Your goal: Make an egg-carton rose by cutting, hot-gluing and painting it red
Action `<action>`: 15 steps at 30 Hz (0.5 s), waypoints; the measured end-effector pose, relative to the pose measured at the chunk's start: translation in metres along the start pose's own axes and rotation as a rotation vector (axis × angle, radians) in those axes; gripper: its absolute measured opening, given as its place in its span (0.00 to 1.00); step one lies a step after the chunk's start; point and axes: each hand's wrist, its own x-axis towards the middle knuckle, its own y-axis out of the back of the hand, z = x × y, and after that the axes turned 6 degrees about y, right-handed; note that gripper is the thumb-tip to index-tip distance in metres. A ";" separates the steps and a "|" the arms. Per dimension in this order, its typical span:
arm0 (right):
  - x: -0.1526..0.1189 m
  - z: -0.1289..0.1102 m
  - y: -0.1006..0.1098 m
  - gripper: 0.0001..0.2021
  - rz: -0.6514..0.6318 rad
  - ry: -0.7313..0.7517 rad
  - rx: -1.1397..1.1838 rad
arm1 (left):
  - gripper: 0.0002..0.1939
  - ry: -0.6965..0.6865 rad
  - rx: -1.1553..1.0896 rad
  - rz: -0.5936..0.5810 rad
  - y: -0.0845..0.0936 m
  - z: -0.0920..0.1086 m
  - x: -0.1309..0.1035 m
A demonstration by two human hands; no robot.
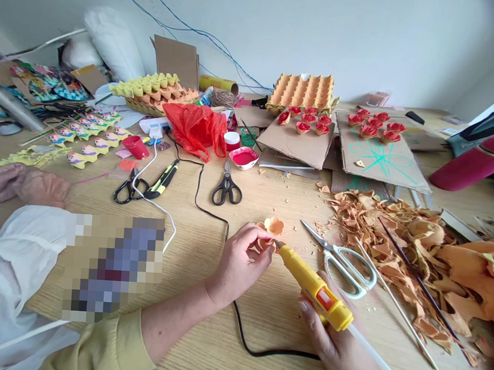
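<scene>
In my right hand (334, 335) is a yellow hot glue gun (308, 281) with a white glue stick sticking out of its back. Its nozzle points left, at the edge of a small orange egg-carton flower piece (264, 243), which my left hand (242, 260) pinches between thumb and fingers. Just behind it is another orange petal cup (274, 226); whether the two are joined I cannot tell. White-handled scissors (346, 266) lie to the right of the glue gun, blades partly apart. A black cord (242, 330) runs under my left wrist.
Orange carton scraps (381, 238) heap at right, with sticks across them. Red carton roses stand on cardboard sheets (295, 140) behind. Black scissors (227, 189), a red paint dish (243, 157) and a cutter (163, 180) lie ahead. A co-worker's hands (41, 186) are at left.
</scene>
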 end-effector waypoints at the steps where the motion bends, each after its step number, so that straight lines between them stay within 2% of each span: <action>1: 0.000 0.000 0.001 0.04 -0.001 0.001 -0.002 | 0.02 0.002 0.003 0.002 0.000 0.000 0.000; 8: 0.003 -0.001 0.002 0.06 -0.005 0.024 -0.027 | 0.03 -0.017 0.030 0.033 0.001 -0.002 0.002; 15: 0.000 -0.002 0.002 0.04 -0.012 -0.067 0.109 | 0.03 -0.001 0.030 0.015 0.002 -0.001 0.002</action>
